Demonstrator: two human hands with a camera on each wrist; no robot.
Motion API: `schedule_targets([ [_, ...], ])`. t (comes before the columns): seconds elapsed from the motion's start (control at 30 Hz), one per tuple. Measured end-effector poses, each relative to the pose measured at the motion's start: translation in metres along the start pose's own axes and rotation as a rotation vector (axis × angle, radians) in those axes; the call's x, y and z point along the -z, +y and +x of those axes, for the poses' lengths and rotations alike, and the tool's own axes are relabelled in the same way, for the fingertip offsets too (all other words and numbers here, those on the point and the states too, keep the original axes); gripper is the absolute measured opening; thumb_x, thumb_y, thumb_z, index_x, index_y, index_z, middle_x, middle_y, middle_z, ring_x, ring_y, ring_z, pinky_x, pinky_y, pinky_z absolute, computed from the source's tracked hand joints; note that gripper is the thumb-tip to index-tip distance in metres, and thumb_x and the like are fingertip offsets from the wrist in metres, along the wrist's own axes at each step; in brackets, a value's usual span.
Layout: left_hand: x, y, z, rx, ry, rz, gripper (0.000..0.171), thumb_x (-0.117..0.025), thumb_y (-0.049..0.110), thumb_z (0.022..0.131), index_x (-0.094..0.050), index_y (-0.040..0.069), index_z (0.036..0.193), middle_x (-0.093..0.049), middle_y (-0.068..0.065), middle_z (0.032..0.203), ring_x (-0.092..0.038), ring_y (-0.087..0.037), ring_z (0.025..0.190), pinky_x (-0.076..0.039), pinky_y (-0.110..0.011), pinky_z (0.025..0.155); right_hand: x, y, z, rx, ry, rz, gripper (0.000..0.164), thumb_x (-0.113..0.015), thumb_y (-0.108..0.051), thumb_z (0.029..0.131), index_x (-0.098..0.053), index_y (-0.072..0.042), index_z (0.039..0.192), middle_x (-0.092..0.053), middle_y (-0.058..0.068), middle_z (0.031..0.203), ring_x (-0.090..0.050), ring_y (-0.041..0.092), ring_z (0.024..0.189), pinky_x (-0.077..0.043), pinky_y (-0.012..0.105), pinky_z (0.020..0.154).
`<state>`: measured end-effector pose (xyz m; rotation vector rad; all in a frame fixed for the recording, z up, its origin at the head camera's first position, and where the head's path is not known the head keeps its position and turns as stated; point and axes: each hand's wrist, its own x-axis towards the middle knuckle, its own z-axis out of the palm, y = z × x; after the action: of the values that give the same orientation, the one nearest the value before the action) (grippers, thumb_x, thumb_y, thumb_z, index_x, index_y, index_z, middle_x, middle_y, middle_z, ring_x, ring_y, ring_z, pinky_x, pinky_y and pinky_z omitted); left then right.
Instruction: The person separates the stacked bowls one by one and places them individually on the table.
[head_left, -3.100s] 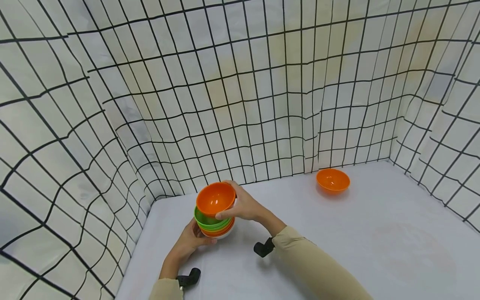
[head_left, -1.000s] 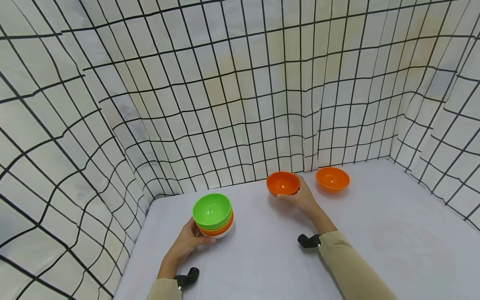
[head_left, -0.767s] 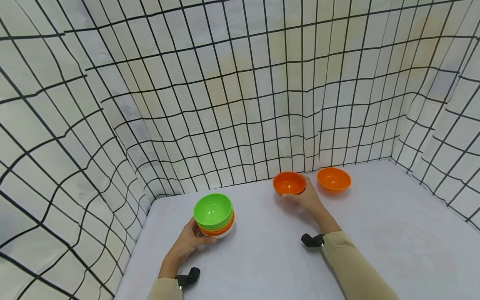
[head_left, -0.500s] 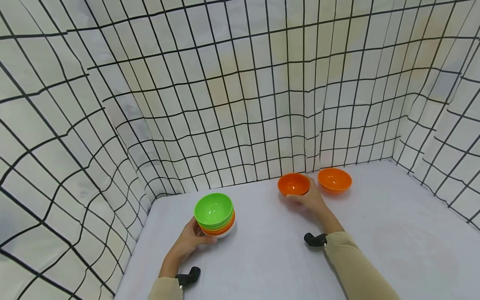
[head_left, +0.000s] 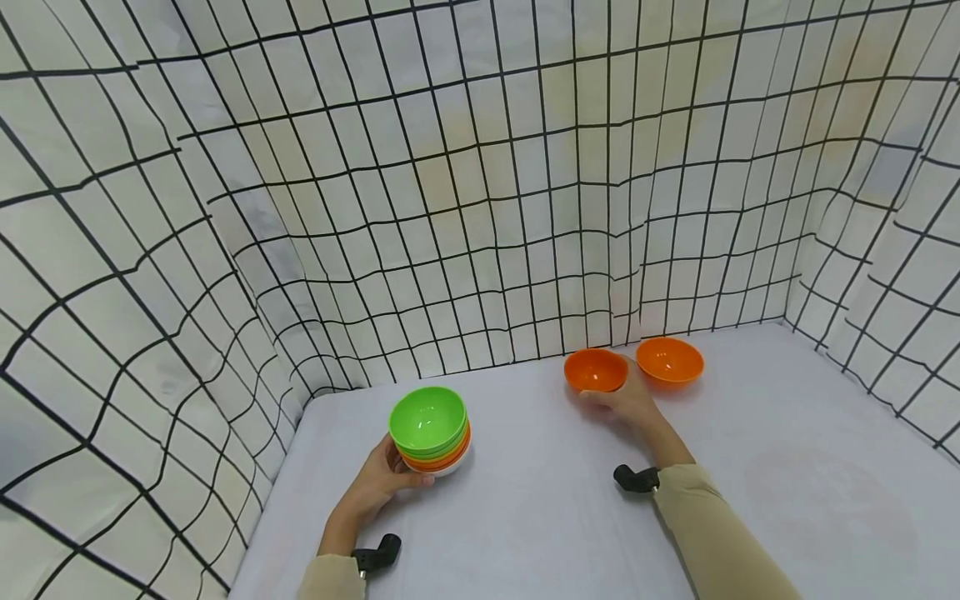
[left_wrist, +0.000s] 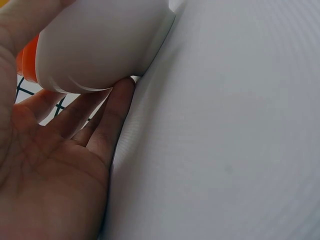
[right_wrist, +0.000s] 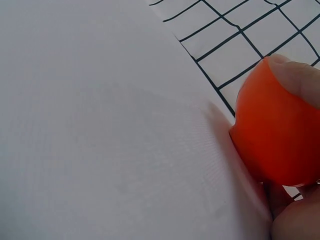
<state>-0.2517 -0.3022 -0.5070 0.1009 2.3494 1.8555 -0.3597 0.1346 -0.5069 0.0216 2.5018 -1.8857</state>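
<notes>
At the table's left side, my left hand (head_left: 377, 483) holds a stack of nested bowls, its thumb at the front and its fingers round the far side. A green bowl (head_left: 427, 421) tops the stack, with orange ones lower down. The lowest is a white bowl (left_wrist: 105, 45), seen close in the left wrist view. My right hand (head_left: 633, 398) grips an orange bowl (head_left: 594, 371) by its side, thumb on the near rim. In the right wrist view, this bowl's base sits at the table surface. Just right of that hand stands another orange bowl (head_left: 670, 361), upright.
A white cloth covers the table (head_left: 525, 517). White curtains with a black grid (head_left: 480, 200) rise along its back and both sides, close behind the two orange bowls. Each wrist carries a black camera mount, such as the right mount (head_left: 636, 478).
My right hand has taken the orange bowl off the stack's top and carried it right, baring the green bowl. Lately it shifts slightly further towards the other orange bowl. My left hand stays put.
</notes>
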Motion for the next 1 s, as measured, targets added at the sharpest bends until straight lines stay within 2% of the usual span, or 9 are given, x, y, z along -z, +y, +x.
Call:
schedule_targets([
  [0.13, 0.0, -0.001, 0.0, -0.002, -0.002, -0.005, 0.101, -0.094, 0.006, 0.068, -0.039, 0.022, 0.152, -0.051, -0.005, 0.153, -0.042, -0.029, 0.149, -0.029, -0.047, 0.127, 0.001, 0.001, 0.001, -0.003, -0.011, 0.03, 0.112, -0.09, -0.019, 0.079, -0.015, -0.005, 0.161, -0.033, 0.021, 0.159, -0.035, 0.04, 0.144, -0.032, 0.058, 0.124],
  [0.4, 0.001, -0.001, -0.001, -0.001, -0.005, -0.01, 0.1, -0.094, 0.007, 0.069, -0.039, 0.024, 0.152, -0.051, -0.004, 0.152, -0.042, -0.027, 0.148, -0.03, -0.046, 0.127, 0.005, 0.004, 0.003, -0.021, -0.018, 0.012, 0.111, -0.091, -0.022, 0.077, -0.018, -0.01, 0.16, -0.035, 0.017, 0.159, -0.034, 0.039, 0.145, -0.033, 0.059, 0.123],
  [0.6, 0.001, -0.002, 0.0, -0.009, -0.005, -0.008, 0.1, -0.094, 0.007, 0.07, -0.039, 0.024, 0.152, -0.051, -0.004, 0.152, -0.042, -0.028, 0.148, -0.029, -0.047, 0.127, 0.008, 0.007, 0.004, -0.031, -0.012, -0.005, 0.115, -0.092, -0.027, 0.076, -0.016, -0.01, 0.161, -0.033, 0.018, 0.16, -0.033, 0.04, 0.145, -0.033, 0.061, 0.123],
  [1.0, 0.0, -0.001, 0.0, -0.009, -0.01, -0.007, 0.099, -0.093, 0.006, 0.07, -0.039, 0.022, 0.152, -0.051, -0.004, 0.152, -0.043, -0.028, 0.148, -0.031, -0.045, 0.127, 0.011, 0.004, 0.003, -0.03, -0.014, -0.009, 0.115, -0.091, -0.025, 0.078, -0.013, -0.009, 0.161, -0.032, 0.018, 0.16, -0.032, 0.04, 0.145, -0.034, 0.061, 0.122],
])
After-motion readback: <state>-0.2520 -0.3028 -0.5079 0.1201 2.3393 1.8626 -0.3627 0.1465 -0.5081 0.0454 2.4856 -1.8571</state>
